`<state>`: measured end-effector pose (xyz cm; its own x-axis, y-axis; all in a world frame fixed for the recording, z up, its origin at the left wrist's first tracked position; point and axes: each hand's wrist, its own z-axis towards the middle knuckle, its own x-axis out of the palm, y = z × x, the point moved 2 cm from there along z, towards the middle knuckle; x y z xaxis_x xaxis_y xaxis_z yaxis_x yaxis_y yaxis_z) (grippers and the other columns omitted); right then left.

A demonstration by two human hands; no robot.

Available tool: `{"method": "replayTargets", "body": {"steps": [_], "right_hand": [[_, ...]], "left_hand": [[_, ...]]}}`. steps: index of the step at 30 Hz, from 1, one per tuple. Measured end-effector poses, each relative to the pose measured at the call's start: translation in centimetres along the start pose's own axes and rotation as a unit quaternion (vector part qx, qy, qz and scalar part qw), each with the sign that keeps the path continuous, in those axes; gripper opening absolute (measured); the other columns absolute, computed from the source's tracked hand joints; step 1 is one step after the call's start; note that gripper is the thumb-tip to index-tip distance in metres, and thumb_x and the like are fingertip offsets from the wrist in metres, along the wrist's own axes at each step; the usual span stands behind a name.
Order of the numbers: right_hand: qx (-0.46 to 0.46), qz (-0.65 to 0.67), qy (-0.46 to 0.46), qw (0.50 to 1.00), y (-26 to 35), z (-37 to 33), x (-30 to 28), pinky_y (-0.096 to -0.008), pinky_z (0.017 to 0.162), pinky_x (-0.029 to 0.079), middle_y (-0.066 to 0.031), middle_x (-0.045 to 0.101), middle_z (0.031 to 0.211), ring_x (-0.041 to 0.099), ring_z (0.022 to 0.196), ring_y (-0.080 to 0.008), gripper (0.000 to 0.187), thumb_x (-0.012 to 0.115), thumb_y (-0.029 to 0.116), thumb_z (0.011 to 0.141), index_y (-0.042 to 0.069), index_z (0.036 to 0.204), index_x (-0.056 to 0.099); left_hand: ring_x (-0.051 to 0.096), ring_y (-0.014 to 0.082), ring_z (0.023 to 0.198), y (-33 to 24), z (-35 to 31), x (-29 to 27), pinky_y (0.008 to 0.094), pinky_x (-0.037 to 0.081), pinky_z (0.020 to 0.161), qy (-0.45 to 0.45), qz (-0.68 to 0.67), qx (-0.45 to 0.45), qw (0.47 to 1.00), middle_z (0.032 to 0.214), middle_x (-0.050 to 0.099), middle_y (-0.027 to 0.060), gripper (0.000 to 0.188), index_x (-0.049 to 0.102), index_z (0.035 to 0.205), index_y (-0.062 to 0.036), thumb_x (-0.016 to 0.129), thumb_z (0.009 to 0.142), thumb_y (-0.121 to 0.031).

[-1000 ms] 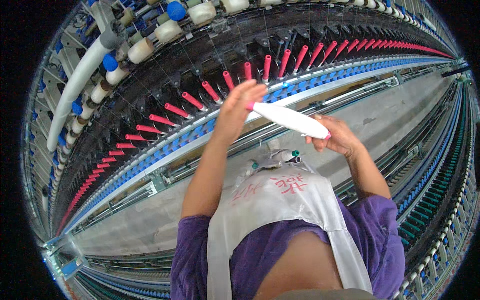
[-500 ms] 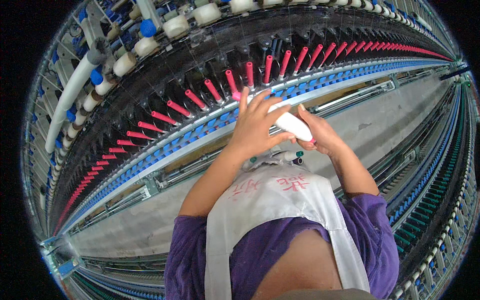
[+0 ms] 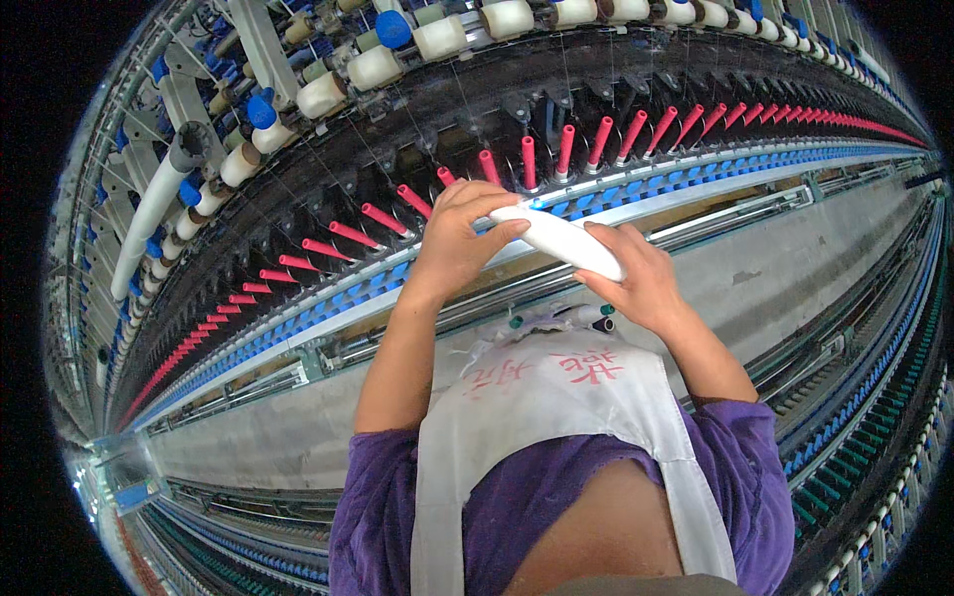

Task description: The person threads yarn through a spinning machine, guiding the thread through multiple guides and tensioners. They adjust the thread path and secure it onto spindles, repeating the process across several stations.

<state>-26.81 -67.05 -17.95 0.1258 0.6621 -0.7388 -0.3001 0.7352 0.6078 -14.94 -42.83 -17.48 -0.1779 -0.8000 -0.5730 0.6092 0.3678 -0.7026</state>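
Observation:
A full bobbin of white yarn (image 3: 561, 241) is held slantwise between my two hands, in front of the row of red spindle tubes. My left hand (image 3: 464, 233) is closed on its upper left end, thumb along the near side. Around the lower right end, my right hand (image 3: 636, 275) is closed, with the thumb below and the fingers above. Both tips of the bobbin are hidden by my hands. Beyond my left hand stand the slim red tubes (image 3: 528, 163), upright on the spinning frame and looking bare of yarn.
A blue-and-silver rail (image 3: 328, 298) runs along the frame's near side. White rollers (image 3: 440, 40) and a pale pipe (image 3: 154, 221) lie above the tubes. Several bobbins with green or dark ends (image 3: 603, 324) stick out at my white apron (image 3: 542, 397). Another machine (image 3: 855, 447) stands at lower right.
My left hand has slid from across the bobbin's middle to its upper left end. My right fingers have closed further around the other end. The view has shifted slightly.

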Motion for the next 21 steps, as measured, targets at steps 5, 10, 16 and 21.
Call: {"method": "replayTargets", "body": {"steps": [5,10,16,21], "right_hand": [[0.003,0.102,-0.011,0.995,-1.6,0.3,0.2,-0.0354,0.078,0.053,-0.0127,0.067,0.102,0.067,0.09,-0.0269,0.051,0.081,0.018,0.081,0.006,0.127,0.062],[0.06,0.229,0.012,0.972,-2.6,0.1,-1.3,-0.0338,0.082,0.053,-0.0098,0.069,0.107,0.067,0.093,-0.0205,0.043,0.077,0.018,0.087,0.003,0.124,0.063],[0.264,0.349,0.567,0.698,-7.5,1.8,-3.3,-0.035,0.083,0.055,-0.0113,0.072,0.107,0.068,0.093,-0.0191,0.031,0.061,0.028,0.099,0.003,0.117,0.067],[0.102,0.09,0.401,0.906,-14.9,8.1,9.7,-0.0441,0.083,0.055,-0.0177,0.073,0.105,0.071,0.088,-0.0326,0.029,0.059,0.027,0.095,0.011,0.117,0.07]], "left_hand": [[0.063,0.0239,0.096,-0.3,0.0,1.3,0.0394,0.046,0.091,-0.044,0.094,0.115,0.988,0.095,0.071,0.0064,0.012,0.074,0.088,-0.0061,0.078,0.082,-0.015],[0.061,0.0148,0.083,3.0,0.2,-0.6,0.0306,0.049,0.075,-0.261,-0.1,-0.127,0.952,0.102,0.067,0.0062,0.003,0.064,0.092,-0.0063,0.063,0.094,-0.008],[0.063,0.0102,0.063,-4.0,0.0,8.2,0.0243,0.047,0.049,0.13,-0.403,-0.27,0.865,0.076,0.067,0.0043,0.007,0.052,0.106,-0.0091,0.052,0.105,-0.016],[0.057,0.01,0.058,-10.5,0.7,13.8,0.0265,0.046,0.049,0.309,-0.469,-0.246,0.79,0.083,0.066,0.0058,0.015,0.052,0.107,-0.0071,0.05,0.106,-0.022]]}}
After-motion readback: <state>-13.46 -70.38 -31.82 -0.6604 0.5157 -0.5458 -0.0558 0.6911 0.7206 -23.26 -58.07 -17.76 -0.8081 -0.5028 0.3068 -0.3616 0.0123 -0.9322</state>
